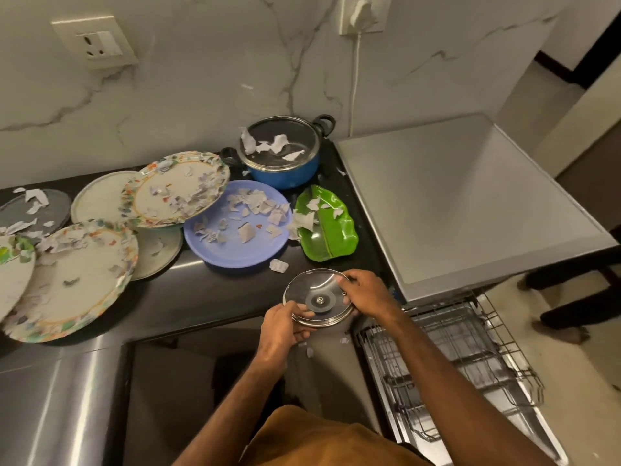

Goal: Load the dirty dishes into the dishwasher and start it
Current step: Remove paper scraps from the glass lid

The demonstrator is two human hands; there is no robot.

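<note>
A round glass lid (312,287) with a steel rim is held flat over the front edge of the dark counter (208,290). My left hand (285,327) grips its near rim and my right hand (364,290) grips its right rim. On the counter lie a blue pot (285,173) with a glass lid, a blue plate (235,243), a green leaf-shaped plate (332,230) and several patterned plates (174,193), all strewn with paper scraps. The dishwasher (470,203) stands at the right with its wire rack (453,358) pulled out, holding nothing.
A steel surface (57,398) sits low at the left. A white cable (354,82) runs from a wall plug down behind the dishwasher. Someone's feet (557,327) stand on the floor at the far right, beside the rack.
</note>
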